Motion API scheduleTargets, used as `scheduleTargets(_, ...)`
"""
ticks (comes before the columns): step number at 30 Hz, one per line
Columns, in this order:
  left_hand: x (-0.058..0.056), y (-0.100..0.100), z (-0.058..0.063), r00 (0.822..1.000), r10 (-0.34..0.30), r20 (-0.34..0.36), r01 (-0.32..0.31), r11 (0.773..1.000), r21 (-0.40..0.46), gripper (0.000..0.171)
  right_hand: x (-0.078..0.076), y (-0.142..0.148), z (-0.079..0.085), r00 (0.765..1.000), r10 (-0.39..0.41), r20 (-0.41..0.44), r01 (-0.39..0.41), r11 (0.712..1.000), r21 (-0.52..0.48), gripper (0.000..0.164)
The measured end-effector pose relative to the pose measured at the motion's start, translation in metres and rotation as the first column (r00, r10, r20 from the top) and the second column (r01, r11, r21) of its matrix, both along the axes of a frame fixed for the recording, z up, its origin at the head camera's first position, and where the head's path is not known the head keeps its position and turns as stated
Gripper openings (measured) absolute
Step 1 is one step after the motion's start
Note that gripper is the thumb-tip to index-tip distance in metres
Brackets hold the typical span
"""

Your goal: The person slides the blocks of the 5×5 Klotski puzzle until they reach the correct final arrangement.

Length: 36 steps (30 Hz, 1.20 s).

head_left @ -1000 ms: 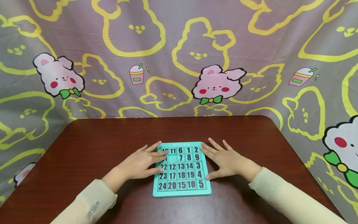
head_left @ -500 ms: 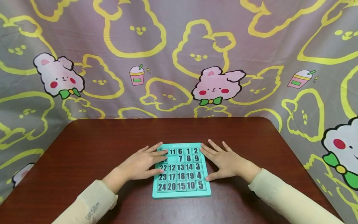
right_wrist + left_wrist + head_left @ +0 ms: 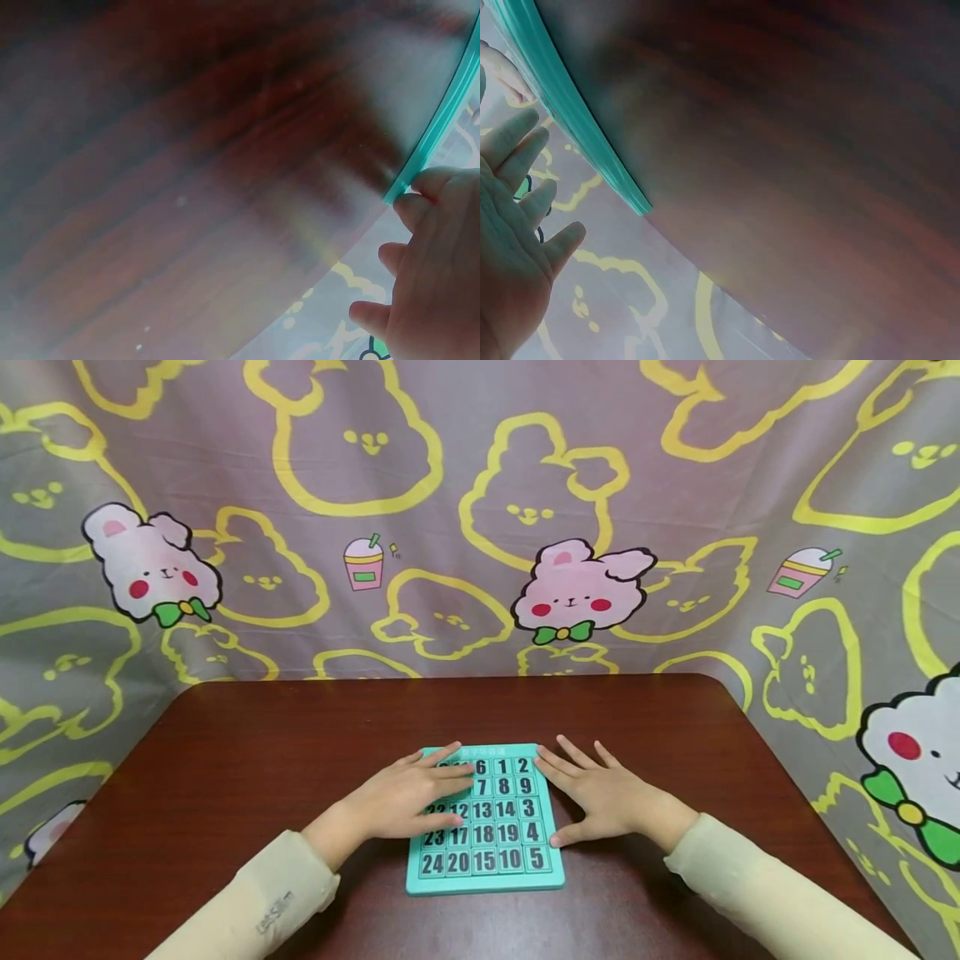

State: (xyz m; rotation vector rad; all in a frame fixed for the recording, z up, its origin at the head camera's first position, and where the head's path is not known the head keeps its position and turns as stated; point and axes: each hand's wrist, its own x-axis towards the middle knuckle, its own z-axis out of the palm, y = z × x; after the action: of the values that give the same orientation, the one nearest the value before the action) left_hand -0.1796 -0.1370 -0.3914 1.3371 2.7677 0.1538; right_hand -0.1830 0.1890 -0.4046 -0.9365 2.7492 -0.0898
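A teal number slide puzzle (image 3: 483,883) lies flat on the brown table, its black-numbered tiles in rows. My left hand (image 3: 401,797) reaches over the puzzle's upper left part with fingers spread. It hides several tiles there, including most of the second row's left end. In the left wrist view the left hand (image 3: 514,217) shows its straight fingers above the teal edge (image 3: 577,120). My right hand (image 3: 603,793) is spread along the right side, its index fingertip at the upper right corner and its thumb at the right edge. The right wrist view has the right hand's fingertips (image 3: 411,210) at the puzzle's corner.
The dark reddish-brown table (image 3: 300,718) has rounded far corners. Behind and on both sides hangs a grey curtain (image 3: 450,460) printed with yellow outlines and rabbit faces, close to the table's edges.
My left hand has slid to the right over the puzzle, now covering the gap in the second row and the 11 tile. The right hand stays in place.
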Motion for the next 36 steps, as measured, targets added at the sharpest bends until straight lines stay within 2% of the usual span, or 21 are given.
scheduleTargets(8,-0.002,0.014,-0.001,1.000,-0.019,0.006,0.019,0.999,-0.028,0.060,-0.001,-0.002,0.000,1.000,-0.008,0.011,0.008,1.000,0.003,0.113)
scheduleTargets(16,0.000,0.018,-0.003,0.999,-0.020,0.028,0.022,0.998,-0.056,0.060,-0.001,-0.002,0.001,1.000,-0.011,0.015,0.011,1.000,0.007,0.114)
scheduleTargets(24,-0.001,0.015,-0.005,0.999,-0.029,0.024,0.030,0.998,-0.047,0.060,-0.001,-0.002,0.002,1.000,-0.010,0.021,0.010,1.000,0.016,0.114)
scheduleTargets(36,0.004,-0.003,-0.003,1.000,-0.007,0.029,0.008,1.000,-0.022,0.058,-0.001,-0.001,0.001,1.000,-0.008,0.012,0.007,1.000,0.029,0.115)
